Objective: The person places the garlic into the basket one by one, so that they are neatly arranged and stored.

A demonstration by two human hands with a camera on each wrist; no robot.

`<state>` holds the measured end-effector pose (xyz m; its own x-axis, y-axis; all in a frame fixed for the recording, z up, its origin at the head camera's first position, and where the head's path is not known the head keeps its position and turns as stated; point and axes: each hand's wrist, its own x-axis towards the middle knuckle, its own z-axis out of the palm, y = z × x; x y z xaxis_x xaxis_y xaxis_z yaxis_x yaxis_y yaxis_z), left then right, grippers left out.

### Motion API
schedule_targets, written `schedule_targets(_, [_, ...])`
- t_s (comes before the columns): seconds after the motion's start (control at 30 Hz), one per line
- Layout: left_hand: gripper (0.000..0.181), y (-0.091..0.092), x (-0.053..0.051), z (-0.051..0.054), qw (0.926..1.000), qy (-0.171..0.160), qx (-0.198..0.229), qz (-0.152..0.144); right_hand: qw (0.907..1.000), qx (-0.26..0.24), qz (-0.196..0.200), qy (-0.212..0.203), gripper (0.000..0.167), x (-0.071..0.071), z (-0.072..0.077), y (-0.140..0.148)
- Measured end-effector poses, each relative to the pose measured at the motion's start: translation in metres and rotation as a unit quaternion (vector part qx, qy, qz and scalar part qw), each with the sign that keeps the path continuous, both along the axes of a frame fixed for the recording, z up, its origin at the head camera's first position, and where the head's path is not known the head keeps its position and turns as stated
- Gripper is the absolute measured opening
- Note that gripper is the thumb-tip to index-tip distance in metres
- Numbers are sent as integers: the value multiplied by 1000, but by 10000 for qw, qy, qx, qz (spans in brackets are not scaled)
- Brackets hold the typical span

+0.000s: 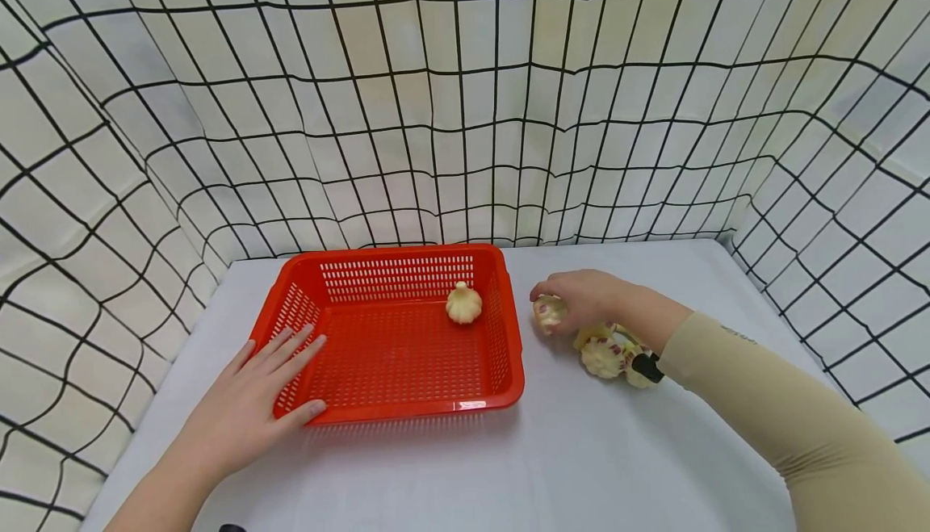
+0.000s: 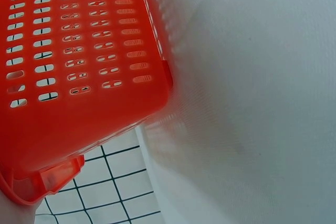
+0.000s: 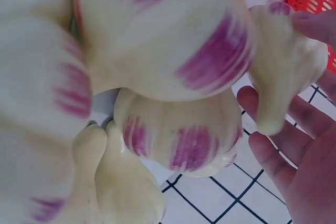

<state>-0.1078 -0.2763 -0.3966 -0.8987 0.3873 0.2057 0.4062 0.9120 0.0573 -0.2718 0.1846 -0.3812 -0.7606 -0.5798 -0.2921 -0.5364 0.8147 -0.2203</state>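
My left hand lies with spread, straight fingers over the left front corner of a red plastic basket. One cream garlic bulb sits inside, near the basket's right wall. Beyond that wall, my right hand grips another garlic bulb between thumb and fingers. In the right wrist view, this held bulb has its stem pointing down past the fingers. Beneath my right wrist is a pile of garlic bulbs with purple streaks, partly hidden by the forearm.
A white cloth covers the table. Black netting over white sheeting encloses the back and both sides. The basket's slotted side wall fills the upper left of the left wrist view. A small black object shows at the bottom edge.
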Motion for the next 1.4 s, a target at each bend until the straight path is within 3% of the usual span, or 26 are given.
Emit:
schedule_targets(0.3, [82,1,0,2,10000,13,0,2,9982,500,337,27,51,4,-6,-5])
schedule_targets(0.5, [83,1,0,2,10000,10,14,-5,9967,738,329,-104,54,7,-8,-10])
schedule_targets(0.87, [83,0,0,0,10000,23,16,23,9982,452,372,-125,52,15,-7,-9])
schedule_targets(1.13, [83,0,0,-1,10000,62,27,3,9998,161,58,-98,53,16,-6,3])
schedule_targets(1.4, [83,0,-1,-1,10000,41,5,-11,9977,-617,-248,-92,40,16,-2,30])
